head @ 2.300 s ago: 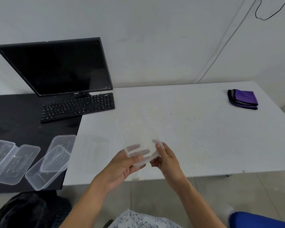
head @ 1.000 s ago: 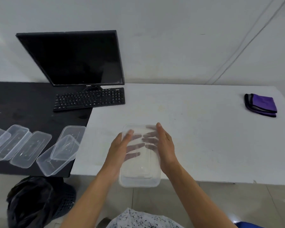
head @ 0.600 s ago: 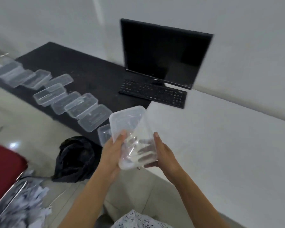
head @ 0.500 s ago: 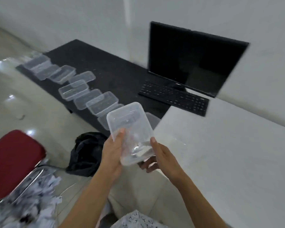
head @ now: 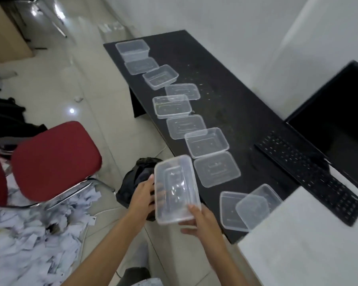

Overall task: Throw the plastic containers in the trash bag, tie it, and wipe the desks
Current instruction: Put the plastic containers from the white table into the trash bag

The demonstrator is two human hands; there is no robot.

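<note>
Left grip [head: 142,195]: closed around the left long side of the clear container, thumb near the rim and fingers showing through the plastic behind it.
Right grip [head: 201,220]: holding the container's near right corner, thumb on the upper face and fingers curled underneath.
Container [head: 177,188]: a clear rectangular tub held in the air between both hands, long axis pointing away from the person. A smaller rectangle shows inside it, but I cannot tell whether that is its base or a second piece.
Container's place: off the front edge of the black worktop, above the floor and partly over the trash bag.
Trash bag [head: 130,186]: black and crumpled, on the tiled floor below the hands, between the red chair and the black worktop. Its mouth is blurred.
Other containers [head: 207,142]: clear tubs and lids in a loose row along the front edge of the black worktop [head: 225,89], several touching or overlapping.
Nearest pair [head: 252,207]: one piece tilted across another, beside the white worktop [head: 308,244].
Keyboard [head: 310,178]: black, spanning both worktops.
Monitor [head: 339,120]: dark screen at the right edge, behind the keyboard.
Red chair [head: 54,159]: padded seat on a metal frame, left of the bag.
Paper scraps [head: 29,234]: a white heap on the floor under and in front of the chair.
</note>
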